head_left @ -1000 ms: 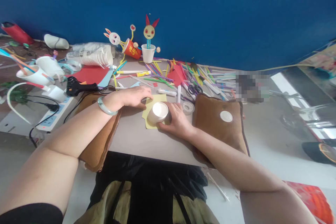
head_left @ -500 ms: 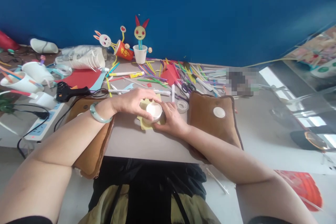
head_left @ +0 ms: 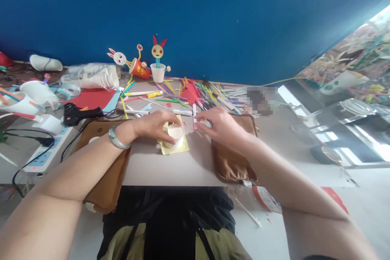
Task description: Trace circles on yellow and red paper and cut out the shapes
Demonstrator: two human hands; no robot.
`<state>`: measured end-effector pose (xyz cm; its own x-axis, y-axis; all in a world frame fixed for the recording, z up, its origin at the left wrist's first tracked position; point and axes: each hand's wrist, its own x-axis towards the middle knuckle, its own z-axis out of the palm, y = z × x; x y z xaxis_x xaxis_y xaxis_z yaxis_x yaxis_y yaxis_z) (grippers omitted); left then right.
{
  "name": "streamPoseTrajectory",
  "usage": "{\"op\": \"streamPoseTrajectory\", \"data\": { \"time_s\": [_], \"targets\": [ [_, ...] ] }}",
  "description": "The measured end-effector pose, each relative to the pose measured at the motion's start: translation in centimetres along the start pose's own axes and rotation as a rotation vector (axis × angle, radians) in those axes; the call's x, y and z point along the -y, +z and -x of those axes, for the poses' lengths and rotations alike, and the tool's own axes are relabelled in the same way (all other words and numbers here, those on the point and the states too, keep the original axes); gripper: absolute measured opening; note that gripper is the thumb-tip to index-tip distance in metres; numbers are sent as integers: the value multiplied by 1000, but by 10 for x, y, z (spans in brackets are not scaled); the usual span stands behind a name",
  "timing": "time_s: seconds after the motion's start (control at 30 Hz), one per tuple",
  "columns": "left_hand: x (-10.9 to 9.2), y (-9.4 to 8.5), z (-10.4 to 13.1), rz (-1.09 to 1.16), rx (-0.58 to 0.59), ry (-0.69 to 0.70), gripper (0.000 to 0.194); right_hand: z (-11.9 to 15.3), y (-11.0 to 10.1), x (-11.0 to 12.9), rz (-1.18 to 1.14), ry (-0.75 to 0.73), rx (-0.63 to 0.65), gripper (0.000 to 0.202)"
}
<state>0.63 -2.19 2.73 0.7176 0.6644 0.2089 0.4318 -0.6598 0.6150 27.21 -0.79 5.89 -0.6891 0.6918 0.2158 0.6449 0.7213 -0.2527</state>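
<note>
My left hand (head_left: 158, 126) is closed around the side of a small white paper cup (head_left: 176, 131), thumb at the near side and fingers at the far side. The cup stands mouth up on a piece of yellow paper (head_left: 179, 148). My right hand (head_left: 217, 125) is apart from the cup, its thumb and fingers spread over a white tape roll (head_left: 207, 123), which they partly hide. Close to those fingertips lies a white marker (head_left: 194, 114) with a pinkish end; whether they touch it I cannot tell.
Brown cushions (head_left: 102, 166) flank the work spot. Coloured straws and sticks (head_left: 170, 99), red paper (head_left: 91, 99) and two rabbit cup figures (head_left: 157, 72) are at the back. On the left are a black glue gun (head_left: 81, 113) and a power strip (head_left: 50, 150); a clear container (head_left: 341, 124) stands right.
My right hand has let go of the cup and moved right, over the tape roll. My left hand still holds the cup on the yellow paper. The view has shifted slightly.
</note>
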Motion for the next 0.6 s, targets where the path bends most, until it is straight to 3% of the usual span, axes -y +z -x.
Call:
{"op": "streamPoseTrajectory", "data": {
  "time_s": [0.13, 0.23, 0.3, 0.6],
  "targets": [
    [4, 2, 1, 0, 4, -10, 51, -41, -11, -33, 276, 94, 85, 26],
    [5, 2, 0, -6, 10, -25, 53, -76, -2, -48, 332, 105, 286, 28],
    [4, 2, -1, -5, 13, -30, 53, -95, 9, -52, 334, 134, 346, 29],
    [4, 3, 1, 14, 7, -33, 55, -143, 62, -42, 341, 120, 323, 27]
  ]
}}
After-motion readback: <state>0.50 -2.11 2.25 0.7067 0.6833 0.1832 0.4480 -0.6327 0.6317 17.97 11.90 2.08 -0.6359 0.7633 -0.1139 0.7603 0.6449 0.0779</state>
